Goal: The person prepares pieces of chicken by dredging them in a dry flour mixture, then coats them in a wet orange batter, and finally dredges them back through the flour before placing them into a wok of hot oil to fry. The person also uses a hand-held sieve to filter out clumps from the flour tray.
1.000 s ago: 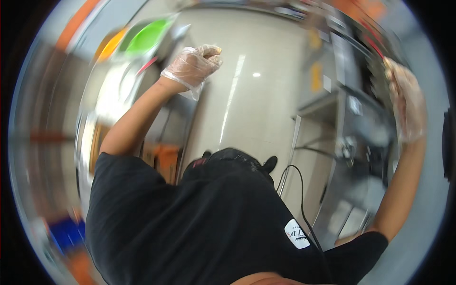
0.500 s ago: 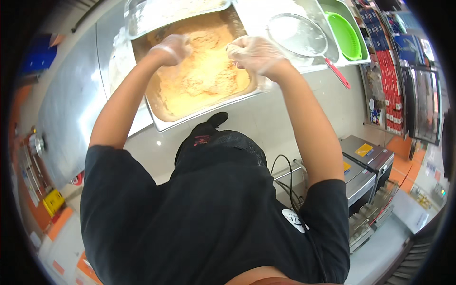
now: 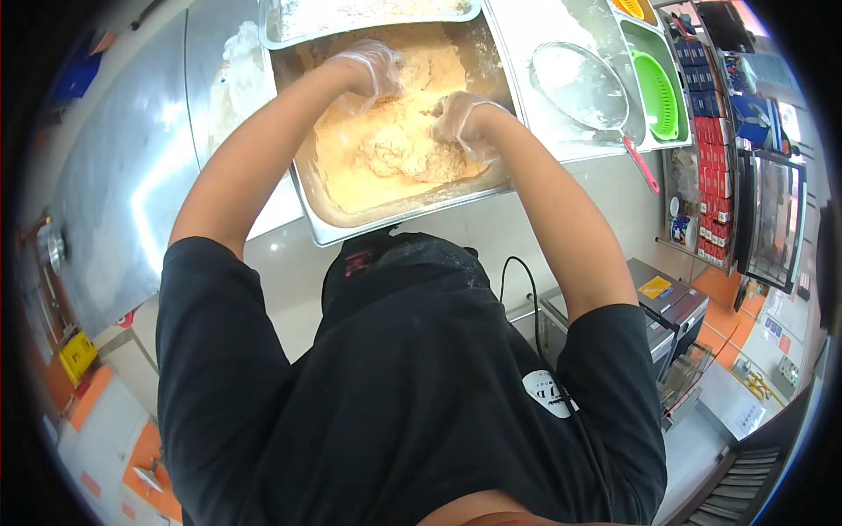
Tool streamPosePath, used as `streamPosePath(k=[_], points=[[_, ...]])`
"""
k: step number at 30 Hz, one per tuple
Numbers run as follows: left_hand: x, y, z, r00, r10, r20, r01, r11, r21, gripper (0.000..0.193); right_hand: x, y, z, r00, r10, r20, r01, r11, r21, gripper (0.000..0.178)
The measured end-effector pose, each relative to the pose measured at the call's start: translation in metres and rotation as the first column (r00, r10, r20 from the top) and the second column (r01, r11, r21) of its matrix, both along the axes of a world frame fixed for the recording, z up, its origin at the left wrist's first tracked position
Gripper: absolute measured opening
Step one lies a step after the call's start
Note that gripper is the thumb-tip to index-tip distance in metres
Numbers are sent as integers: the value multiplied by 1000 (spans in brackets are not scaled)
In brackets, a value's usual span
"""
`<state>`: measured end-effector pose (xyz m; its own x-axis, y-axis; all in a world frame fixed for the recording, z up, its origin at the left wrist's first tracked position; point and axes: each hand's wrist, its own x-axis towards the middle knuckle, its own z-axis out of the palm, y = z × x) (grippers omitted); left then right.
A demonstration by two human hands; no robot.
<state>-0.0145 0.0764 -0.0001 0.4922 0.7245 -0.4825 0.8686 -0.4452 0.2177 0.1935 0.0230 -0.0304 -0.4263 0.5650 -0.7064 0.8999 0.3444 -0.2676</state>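
Observation:
A deep metal pan (image 3: 320, 230) in front of me holds pale orange, flour-like powder (image 3: 351, 180) with rough, coated lumps (image 3: 395, 151) in the middle. Both my hands wear clear plastic gloves. My left hand (image 3: 377, 72) is down at the powder in the far part of the pan; its fingers are hidden or smeared. Nearer and to the right, my right hand (image 3: 465, 121) has its fingers curled in at the edge of the lumps. What lies inside those fingers is not visible.
A shallow tray of white powder (image 3: 368, 12) overlaps the pan's far edge. To the right lies a round sieve (image 3: 581, 86) with a red handle (image 3: 642, 165), beside a green basket (image 3: 656, 95). A steel counter (image 3: 123, 175) extends left. White, powder-dusted plastic (image 3: 241, 83) lies beside the pan.
Both hands have come down from above the pan to the powder. My left hand has moved right and farther away. The lumps look heaped nearer the middle, and the view has shifted.

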Motion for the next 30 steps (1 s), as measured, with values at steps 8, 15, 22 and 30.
streamPosePath(k=[8, 15, 22, 30], points=[[2, -4, -19, 995, 95, -17, -94, 994, 52, 53, -31, -27, 73, 984, -48, 171, 28, 993, 118, 24], [-14, -1, 8, 997, -74, 17, 73, 997, 27, 43, -17, -33, 72, 975, -221, -4, 200, 875, 441, 14], [10, 31, -33, 900, -348, -262, 428, 816, 388, 53, -18, -38, 73, 995, -91, 26, 62, 837, 543, 12], [21, 12, 13, 916, -392, -88, 398, 916, 57, 65, -11, -44, 85, 991, -133, 15, 102, 820, 564, 13]])
